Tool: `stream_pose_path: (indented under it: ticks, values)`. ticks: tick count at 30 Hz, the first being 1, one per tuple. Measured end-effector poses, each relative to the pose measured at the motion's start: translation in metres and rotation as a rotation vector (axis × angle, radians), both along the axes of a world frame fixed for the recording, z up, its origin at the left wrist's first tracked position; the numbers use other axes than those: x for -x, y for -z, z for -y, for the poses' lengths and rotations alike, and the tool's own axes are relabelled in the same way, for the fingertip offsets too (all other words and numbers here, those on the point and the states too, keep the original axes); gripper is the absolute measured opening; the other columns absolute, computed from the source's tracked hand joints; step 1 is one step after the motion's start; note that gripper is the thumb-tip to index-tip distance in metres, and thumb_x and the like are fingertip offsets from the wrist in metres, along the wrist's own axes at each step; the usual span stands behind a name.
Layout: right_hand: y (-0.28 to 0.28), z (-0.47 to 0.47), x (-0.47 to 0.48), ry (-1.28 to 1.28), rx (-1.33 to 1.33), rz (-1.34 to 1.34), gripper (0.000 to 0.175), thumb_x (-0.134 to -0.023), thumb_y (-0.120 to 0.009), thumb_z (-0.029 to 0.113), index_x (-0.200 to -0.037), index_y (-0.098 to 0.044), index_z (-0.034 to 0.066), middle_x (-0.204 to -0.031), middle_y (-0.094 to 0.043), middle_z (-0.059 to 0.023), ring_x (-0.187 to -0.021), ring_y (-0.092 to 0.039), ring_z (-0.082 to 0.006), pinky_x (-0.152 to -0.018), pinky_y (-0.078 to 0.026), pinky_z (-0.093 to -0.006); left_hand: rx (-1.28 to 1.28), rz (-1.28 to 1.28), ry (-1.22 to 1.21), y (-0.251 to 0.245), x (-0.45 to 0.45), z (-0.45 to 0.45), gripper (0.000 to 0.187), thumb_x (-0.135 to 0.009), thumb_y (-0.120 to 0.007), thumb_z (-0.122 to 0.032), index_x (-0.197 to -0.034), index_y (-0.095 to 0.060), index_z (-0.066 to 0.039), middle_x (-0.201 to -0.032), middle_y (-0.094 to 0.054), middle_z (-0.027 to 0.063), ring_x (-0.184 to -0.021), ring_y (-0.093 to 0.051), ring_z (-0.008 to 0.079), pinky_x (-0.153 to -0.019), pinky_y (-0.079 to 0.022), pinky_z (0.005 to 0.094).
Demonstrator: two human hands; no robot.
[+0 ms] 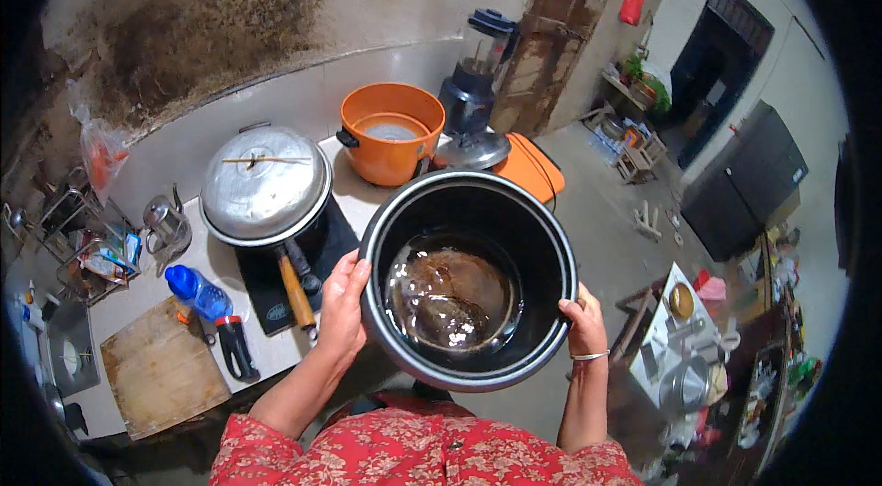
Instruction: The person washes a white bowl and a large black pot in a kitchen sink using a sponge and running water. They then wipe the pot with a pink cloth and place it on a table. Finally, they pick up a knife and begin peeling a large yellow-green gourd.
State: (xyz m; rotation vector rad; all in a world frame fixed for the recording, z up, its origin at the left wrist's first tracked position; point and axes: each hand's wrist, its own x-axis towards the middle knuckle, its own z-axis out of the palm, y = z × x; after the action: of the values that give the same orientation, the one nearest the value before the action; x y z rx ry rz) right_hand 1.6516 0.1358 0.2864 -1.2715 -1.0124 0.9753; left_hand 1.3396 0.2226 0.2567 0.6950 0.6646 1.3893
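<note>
Between my two hands I hold a large dark rice cooker inner pot (534, 258) with a pale rim, in front of my body. My left hand (346, 303) grips its left rim, and my right hand (584, 324), with a bracelet at the wrist, grips the right rim. Clear liquid (451, 307) covers the brownish bottom and catches the light. Beyond the pot, the orange rice cooker body (386, 165) stands uncovered on the counter, with no inner pot in it. A metal lid (474, 152) lies beside it.
Left on the counter (272, 355), a wok with a domed metal lid (265, 186) sits on a black cooktop (265, 317), its wooden handle (296, 289) pointing towards me. Nearby are a cutting board (162, 372), a blue bottle (200, 293) and a kettle (165, 221). A blender (475, 72) stands behind.
</note>
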Motion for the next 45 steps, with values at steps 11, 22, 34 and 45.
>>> stream_pose_path:
  ticks: [11,22,34,45]
  values:
    - [-0.020,-0.203,-0.067,-0.286,0.001,0.110,0.034,-0.074,-0.058,0.016,-0.103,-0.057,-0.0022,-0.082,-0.054,0.0022,-0.074,-0.047,-0.0063,-0.067,-0.038,-0.0198,0.003,0.016,-0.321,-0.017,-0.048,-0.095,0.028,-0.093,-0.047,-0.016,-0.114,-0.051,0.001,-0.103,-0.059,0.0057,-0.093,-0.055,0.0115,-0.086,-0.043,0.0250]
    - [-0.043,-0.414,-0.059,-0.360,-0.134,0.002,0.023,-0.075,-0.050,0.009,-0.095,-0.057,0.0002,-0.072,-0.050,0.0047,-0.061,-0.046,-0.0057,-0.056,-0.038,-0.0187,-0.116,-0.037,-0.357,-0.054,-0.039,-0.246,0.022,-0.091,-0.048,-0.009,-0.110,-0.053,0.001,-0.100,-0.061,0.0052,-0.089,-0.057,0.0108,-0.080,-0.046,0.0235]
    - [-0.023,-0.621,-0.040,-0.515,-0.142,0.041,0.011,-0.076,-0.053,0.014,-0.078,-0.055,0.0036,-0.067,-0.044,0.0041,-0.063,-0.039,-0.0080,-0.059,-0.032,-0.0228,-0.126,-0.182,-0.547,-0.035,-0.036,-0.389,0.024,-0.091,-0.048,-0.011,-0.111,-0.054,0.001,-0.090,-0.060,0.0008,-0.076,-0.055,0.0061,-0.069,-0.047,0.0211]
    - [0.058,-0.714,-0.021,-0.612,-0.090,0.149,0.015,-0.076,-0.053,0.016,-0.076,-0.055,0.0013,-0.068,-0.045,0.0023,-0.066,-0.041,-0.0094,-0.060,-0.034,-0.0247,0.014,-0.378,-0.736,0.020,-0.039,-0.431,0.025,-0.092,-0.046,-0.014,-0.108,-0.057,0.002,-0.086,-0.061,0.0006,-0.070,-0.055,0.0077,-0.065,-0.044,0.0204]
